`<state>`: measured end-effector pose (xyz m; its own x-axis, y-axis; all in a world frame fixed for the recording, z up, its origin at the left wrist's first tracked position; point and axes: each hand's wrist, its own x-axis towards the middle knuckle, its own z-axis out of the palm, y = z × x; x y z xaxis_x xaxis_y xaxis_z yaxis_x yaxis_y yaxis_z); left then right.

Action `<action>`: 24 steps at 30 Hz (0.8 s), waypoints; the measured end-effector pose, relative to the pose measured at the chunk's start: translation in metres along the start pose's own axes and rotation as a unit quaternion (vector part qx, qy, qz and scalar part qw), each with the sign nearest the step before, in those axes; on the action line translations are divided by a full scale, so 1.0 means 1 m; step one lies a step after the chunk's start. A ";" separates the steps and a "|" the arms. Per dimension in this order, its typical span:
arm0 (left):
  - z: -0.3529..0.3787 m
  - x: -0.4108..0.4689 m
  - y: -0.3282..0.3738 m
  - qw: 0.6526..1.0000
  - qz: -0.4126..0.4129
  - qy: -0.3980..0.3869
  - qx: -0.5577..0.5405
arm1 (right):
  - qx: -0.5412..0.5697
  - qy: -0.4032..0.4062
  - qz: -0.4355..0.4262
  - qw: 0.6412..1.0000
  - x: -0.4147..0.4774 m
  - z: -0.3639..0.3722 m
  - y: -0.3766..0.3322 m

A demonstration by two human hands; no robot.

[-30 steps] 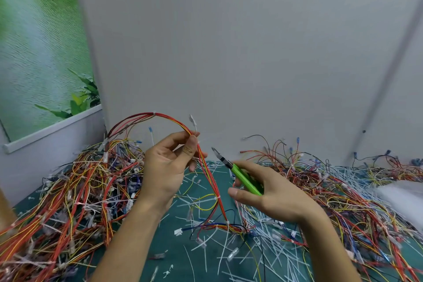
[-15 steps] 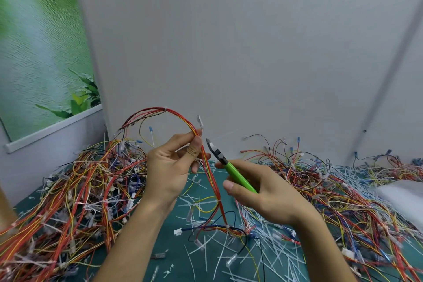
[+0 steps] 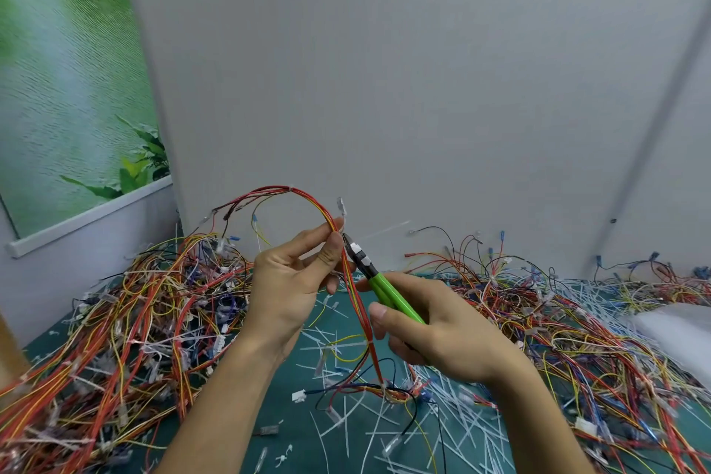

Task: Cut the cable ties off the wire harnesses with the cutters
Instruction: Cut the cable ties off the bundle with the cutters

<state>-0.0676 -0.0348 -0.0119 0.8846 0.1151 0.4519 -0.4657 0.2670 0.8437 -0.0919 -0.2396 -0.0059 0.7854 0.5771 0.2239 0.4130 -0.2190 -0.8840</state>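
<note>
My left hand (image 3: 292, 281) pinches a red, orange and yellow wire harness (image 3: 292, 193) between thumb and fingers, holding it up in an arch above the table. A clear cable tie (image 3: 341, 209) sticks up from the harness just above my thumb. My right hand (image 3: 434, 331) grips the green-handled cutters (image 3: 388, 292). Their dark jaws (image 3: 352, 244) point up and left and touch the harness right beside my left thumb tip. Whether the jaws are around the tie is not visible. The harness hangs down to the mat between my hands.
A big heap of harnesses (image 3: 127, 327) covers the table's left side, and another heap (image 3: 558, 323) fills the right. Several cut white ties (image 3: 346, 419) litter the green mat (image 3: 238, 419). A white bag (image 3: 681, 331) lies at far right. Grey walls stand close behind.
My right hand has brought the cutters up and left until their jaws meet the harness at my left thumb. My left hand has lifted the harness slightly.
</note>
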 end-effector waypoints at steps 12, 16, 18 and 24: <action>0.000 -0.001 0.000 0.999 -0.036 0.001 0.031 | -0.059 0.021 -0.002 0.998 0.001 0.004 -0.005; -0.001 0.001 0.001 0.999 -0.042 0.004 0.032 | -0.047 0.022 0.006 0.999 0.000 0.006 -0.007; -0.002 0.001 0.001 0.999 -0.039 0.008 0.037 | -0.037 0.022 0.009 0.999 0.000 0.006 -0.007; -0.001 -0.001 0.003 0.998 0.015 -0.008 0.060 | -0.044 0.012 0.022 0.999 -0.001 0.004 -0.008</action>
<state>-0.0698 -0.0334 -0.0103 0.8698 0.1052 0.4820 -0.4930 0.1475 0.8574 -0.0981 -0.2355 -0.0008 0.8144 0.5459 0.1968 0.4155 -0.3119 -0.8544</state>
